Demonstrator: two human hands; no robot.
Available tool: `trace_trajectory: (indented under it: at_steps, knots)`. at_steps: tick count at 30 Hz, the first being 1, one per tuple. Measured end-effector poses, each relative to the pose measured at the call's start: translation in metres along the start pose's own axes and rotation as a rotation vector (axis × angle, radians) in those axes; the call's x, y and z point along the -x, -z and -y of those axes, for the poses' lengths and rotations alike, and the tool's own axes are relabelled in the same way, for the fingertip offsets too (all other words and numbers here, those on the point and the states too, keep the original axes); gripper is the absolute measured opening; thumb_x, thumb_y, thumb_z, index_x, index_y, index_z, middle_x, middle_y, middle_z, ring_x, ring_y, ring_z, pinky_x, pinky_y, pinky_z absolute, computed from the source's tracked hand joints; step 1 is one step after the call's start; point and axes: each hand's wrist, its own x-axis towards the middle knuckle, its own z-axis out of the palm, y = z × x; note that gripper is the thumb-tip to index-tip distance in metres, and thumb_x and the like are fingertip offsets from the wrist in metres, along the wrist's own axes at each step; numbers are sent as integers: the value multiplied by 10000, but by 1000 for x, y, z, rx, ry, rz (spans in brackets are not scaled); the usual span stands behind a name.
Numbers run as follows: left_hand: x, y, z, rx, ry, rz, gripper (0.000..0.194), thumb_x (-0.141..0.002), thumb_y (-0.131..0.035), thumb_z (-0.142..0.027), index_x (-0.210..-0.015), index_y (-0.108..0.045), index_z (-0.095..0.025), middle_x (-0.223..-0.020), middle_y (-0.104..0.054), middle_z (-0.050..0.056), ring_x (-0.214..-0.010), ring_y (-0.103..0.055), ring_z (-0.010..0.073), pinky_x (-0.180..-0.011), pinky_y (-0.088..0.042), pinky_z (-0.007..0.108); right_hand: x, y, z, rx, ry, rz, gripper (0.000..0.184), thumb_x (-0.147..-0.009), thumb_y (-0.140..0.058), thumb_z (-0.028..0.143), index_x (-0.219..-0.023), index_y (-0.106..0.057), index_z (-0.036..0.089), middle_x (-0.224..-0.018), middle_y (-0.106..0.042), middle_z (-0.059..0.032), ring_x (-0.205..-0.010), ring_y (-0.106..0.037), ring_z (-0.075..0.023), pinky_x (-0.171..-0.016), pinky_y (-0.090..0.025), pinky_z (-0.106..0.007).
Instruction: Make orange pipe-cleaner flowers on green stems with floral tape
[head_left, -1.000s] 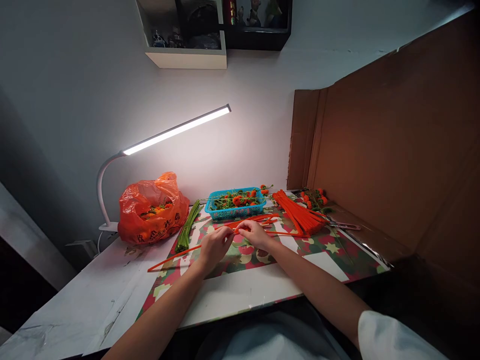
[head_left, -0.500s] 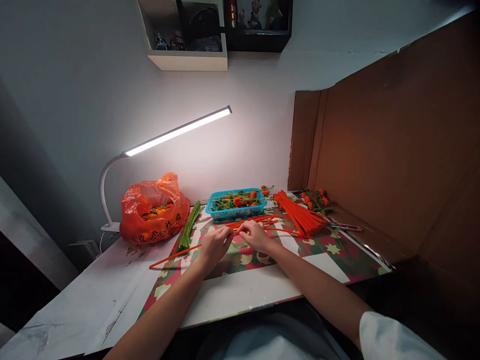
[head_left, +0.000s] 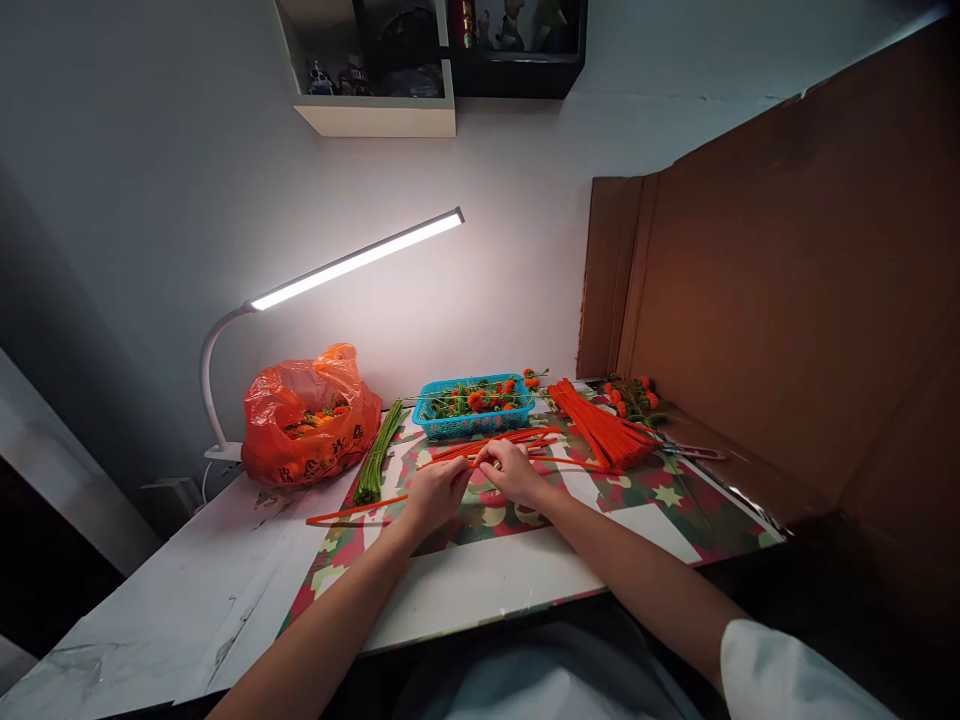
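My left hand (head_left: 436,494) and my right hand (head_left: 510,472) meet above the patterned table covering, fingertips pinched close together. Between them they hold an orange pipe cleaner (head_left: 356,511), whose long folded end sticks out to the left past my left wrist. The piece right at the fingertips is mostly hidden by the fingers. Just behind my hands lie several loose orange pipe cleaners (head_left: 541,433). A thick bundle of orange pipe cleaners (head_left: 600,430) is fanned out to the right, and a bundle of green pipe cleaners (head_left: 379,455) lies to the left.
A blue basket (head_left: 474,428) of orange flowers on green stems stands behind my hands. At left are an orange plastic bag (head_left: 311,440) and a lit lamp (head_left: 360,260). More flowers (head_left: 634,398) and scissors (head_left: 694,452) lie at right beside a cardboard wall (head_left: 765,300).
The folded left end of the pipe cleaner has risen slightly and shifted a little to the right. Both hands stay pinched together in nearly the same place.
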Motion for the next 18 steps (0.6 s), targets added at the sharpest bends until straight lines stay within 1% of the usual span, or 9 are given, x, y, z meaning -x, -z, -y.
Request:
trace_trajectory:
  at_steps: [2,5,8,10,14,18]
  knots:
    - [0,1,-1,122,38,23,213,-837,-448,-262,-662,-541,-182,-598,-572,2,-550,-476,119,-540,-318,218,1,0,-1,21,32,-2,160,-796,-501,113,-755,-631,198,-855,-672,2,-888,-544,-173,-796,-248,-328]
    - [-2,4,-3,381,130,102,243,-825,-477,-314,-634,-521,-170,-549,-526,-17,-522,-441,104,-517,-324,208,1,0,-2,74,112,-16,161,-804,-492,132,-758,-629,202,-835,-665,2,-862,-528,-173,-776,-236,-328]
    - [-4,7,-3,630,253,181,288,-803,-516,-414,-670,-531,-159,-528,-501,-28,-491,-430,96,-473,-321,200,1,-1,-4,111,166,-44,158,-807,-482,137,-762,-620,201,-825,-657,-1,-849,-512,-174,-750,-227,-321]
    - [-5,7,-2,751,310,221,321,-772,-553,-463,-691,-536,-153,-524,-499,-32,-480,-431,91,-462,-325,197,1,-2,-4,122,185,-62,155,-803,-478,130,-762,-611,198,-827,-653,-4,-847,-503,-173,-741,-221,-318]
    - [-6,8,1,902,359,248,354,-722,-614,-492,-691,-539,-147,-521,-490,-40,-480,-433,81,-475,-353,196,2,-3,-2,120,210,-90,158,-809,-464,124,-753,-596,192,-819,-639,2,-821,-492,-162,-724,-210,-309]
    - [-7,7,4,921,386,250,367,-707,-626,-508,-693,-531,-154,-516,-475,-49,-458,-422,76,-447,-343,189,1,-1,-1,102,222,-91,165,-829,-460,141,-754,-599,192,-813,-633,7,-811,-490,-155,-717,-204,-306]
